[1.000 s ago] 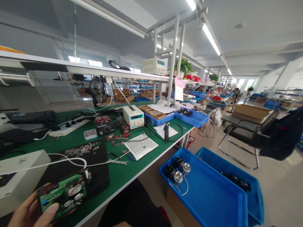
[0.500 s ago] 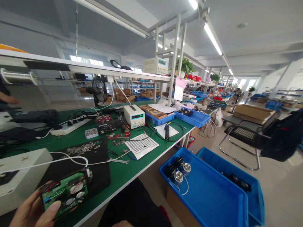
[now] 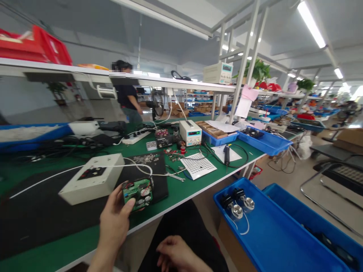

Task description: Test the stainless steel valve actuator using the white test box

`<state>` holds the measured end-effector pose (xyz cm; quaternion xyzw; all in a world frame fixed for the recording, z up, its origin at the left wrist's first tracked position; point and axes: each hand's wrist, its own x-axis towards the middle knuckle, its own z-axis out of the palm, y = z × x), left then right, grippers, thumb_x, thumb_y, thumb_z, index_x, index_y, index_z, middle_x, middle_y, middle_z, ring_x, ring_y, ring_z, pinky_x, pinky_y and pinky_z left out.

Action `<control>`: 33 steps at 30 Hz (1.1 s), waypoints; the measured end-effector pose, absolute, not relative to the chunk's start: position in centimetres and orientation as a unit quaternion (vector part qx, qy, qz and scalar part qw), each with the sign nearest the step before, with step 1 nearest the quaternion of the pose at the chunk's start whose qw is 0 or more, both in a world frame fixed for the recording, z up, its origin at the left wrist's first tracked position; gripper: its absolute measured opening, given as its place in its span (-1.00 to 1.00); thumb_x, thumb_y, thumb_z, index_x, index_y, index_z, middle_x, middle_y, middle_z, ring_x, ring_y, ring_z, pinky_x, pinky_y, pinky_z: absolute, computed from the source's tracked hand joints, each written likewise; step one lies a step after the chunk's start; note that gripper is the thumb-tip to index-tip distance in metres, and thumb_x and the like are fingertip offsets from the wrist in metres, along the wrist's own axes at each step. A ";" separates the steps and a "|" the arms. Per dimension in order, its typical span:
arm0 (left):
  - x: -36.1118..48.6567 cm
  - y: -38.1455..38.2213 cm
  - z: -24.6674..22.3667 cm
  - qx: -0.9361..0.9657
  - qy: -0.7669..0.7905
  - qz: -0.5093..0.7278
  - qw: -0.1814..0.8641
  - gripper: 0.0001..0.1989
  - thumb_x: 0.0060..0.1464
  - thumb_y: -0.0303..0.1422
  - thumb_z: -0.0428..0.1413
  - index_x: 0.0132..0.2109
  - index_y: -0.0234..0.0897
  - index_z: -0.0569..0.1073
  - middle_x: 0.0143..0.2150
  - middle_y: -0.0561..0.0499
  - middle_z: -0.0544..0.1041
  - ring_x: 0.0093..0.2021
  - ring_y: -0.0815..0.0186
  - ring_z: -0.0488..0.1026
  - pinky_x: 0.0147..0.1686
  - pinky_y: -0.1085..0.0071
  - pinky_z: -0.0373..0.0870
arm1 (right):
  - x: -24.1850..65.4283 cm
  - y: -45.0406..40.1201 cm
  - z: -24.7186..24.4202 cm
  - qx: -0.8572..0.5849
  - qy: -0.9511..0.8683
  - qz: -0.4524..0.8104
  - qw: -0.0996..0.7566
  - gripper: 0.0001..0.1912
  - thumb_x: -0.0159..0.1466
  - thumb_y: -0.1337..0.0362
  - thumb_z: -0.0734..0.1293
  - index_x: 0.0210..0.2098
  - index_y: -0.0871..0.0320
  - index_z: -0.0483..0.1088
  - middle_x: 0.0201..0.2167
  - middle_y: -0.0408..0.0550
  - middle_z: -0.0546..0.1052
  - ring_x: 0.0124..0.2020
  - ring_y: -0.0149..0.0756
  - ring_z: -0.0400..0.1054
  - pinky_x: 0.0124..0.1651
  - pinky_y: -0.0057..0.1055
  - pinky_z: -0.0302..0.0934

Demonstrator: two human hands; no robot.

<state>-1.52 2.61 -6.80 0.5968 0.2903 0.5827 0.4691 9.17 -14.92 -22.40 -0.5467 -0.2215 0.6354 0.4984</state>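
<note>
My left hand [image 3: 115, 217] grips an open-cased green circuit board [image 3: 138, 193] at its left side, thumb on the front. Red wires and round silver parts show on the board, and a white cable [image 3: 146, 166] runs from its top. It is held just above the near edge of the bench. Low in front of me, over my dark-clothed lap, my right hand [image 3: 178, 251] lies with loosely bent fingers and nothing visible in it. Behind the board lies a black mat [image 3: 159, 175] with small metal parts. Left of it stands a pale box [image 3: 106, 173] with a black-and-red terminal panel.
On the green bench are a power supply [image 3: 190, 133], a perforated white sheet [image 3: 198, 166], a wrench [image 3: 176, 177] and a black corded tool [image 3: 227, 154]. To the right, a blue tray [image 3: 272, 226] holds two metal fittings with black heads. A person [image 3: 127, 96] stands beyond the bench.
The view has swung left, so the bench items appear farther right. My right hand, barely visible at the bottom edge before, now shows. My left hand still holds the circuit board.
</note>
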 end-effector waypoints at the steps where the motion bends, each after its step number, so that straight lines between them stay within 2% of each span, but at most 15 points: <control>1: -1.6 2.4 -6.8 0.593 0.285 0.576 0.485 -0.26 0.10 -0.09 0.38 0.37 -0.13 0.41 0.33 -0.19 0.51 0.23 -0.14 0.54 0.12 -0.11 0.63 | 9.0 -15.0 -22.8 -0.549 -0.225 0.634 0.496 -0.68 0.53 0.11 0.34 0.06 0.27 0.44 -0.39 -0.15 0.52 -0.56 -0.51 0.34 -0.56 -0.62 0.19; 4: -1.9 2.2 -6.8 0.587 0.271 0.557 0.521 -0.25 0.14 -0.11 0.36 0.40 -0.12 0.36 0.38 -0.20 0.45 0.20 -0.13 0.56 -0.01 0.02 0.71 | 8.8 -15.0 -23.8 -0.550 -0.236 0.632 0.492 -0.66 0.56 0.08 0.31 0.08 0.26 0.42 -0.36 -0.16 0.50 -0.54 -0.51 0.34 -0.54 -0.60 0.23; 9: -2.2 1.8 -6.5 0.576 0.257 0.555 0.542 -0.25 0.14 -0.17 0.37 0.41 -0.14 0.34 0.42 -0.21 0.39 0.27 -0.11 0.50 -0.06 0.19 0.72 | 8.8 -15.2 -24.6 -0.540 -0.251 0.629 0.499 -0.65 0.56 0.07 0.31 0.07 0.26 0.42 -0.34 -0.15 0.49 -0.52 -0.51 0.34 -0.51 -0.59 0.26; 13: -2.2 1.5 -6.1 0.574 0.252 0.545 0.556 -0.22 0.12 -0.16 0.36 0.42 -0.15 0.33 0.40 -0.24 0.40 0.18 -0.11 0.55 -0.27 0.27 0.74 | 8.8 -15.4 -24.9 -0.535 -0.256 0.628 0.504 -0.65 0.56 0.06 0.31 0.07 0.26 0.42 -0.34 -0.14 0.49 -0.52 -0.50 0.35 -0.50 -0.59 0.27; 16: -2.2 1.4 -6.0 0.572 0.252 0.541 0.562 -0.22 0.11 -0.16 0.36 0.42 -0.14 0.32 0.40 -0.23 0.40 0.18 -0.13 0.54 -0.35 0.31 0.72 | 8.8 -15.4 -25.0 -0.534 -0.258 0.627 0.506 -0.65 0.56 0.06 0.31 0.06 0.26 0.43 -0.34 -0.15 0.49 -0.51 -0.50 0.34 -0.50 -0.58 0.27; 23: -2.2 1.2 -5.9 0.568 0.246 0.538 0.572 -0.24 0.13 -0.17 0.36 0.41 -0.12 0.31 0.41 -0.23 0.36 0.24 -0.18 0.49 -0.37 0.32 0.72 | 8.7 -15.5 -24.9 -0.532 -0.259 0.626 0.508 -0.65 0.55 0.06 0.32 0.04 0.26 0.43 -0.35 -0.15 0.49 -0.51 -0.50 0.34 -0.49 -0.58 0.27; 33: -2.2 1.1 -5.7 0.568 0.244 0.540 0.570 -0.23 0.13 -0.20 0.35 0.42 -0.16 0.31 0.40 -0.25 0.38 0.19 -0.13 0.52 -0.37 0.35 0.71 | 8.7 -15.6 -24.2 -0.538 -0.252 0.624 0.507 -0.66 0.55 0.07 0.32 0.03 0.26 0.44 -0.36 -0.15 0.49 -0.52 -0.50 0.34 -0.50 -0.58 0.26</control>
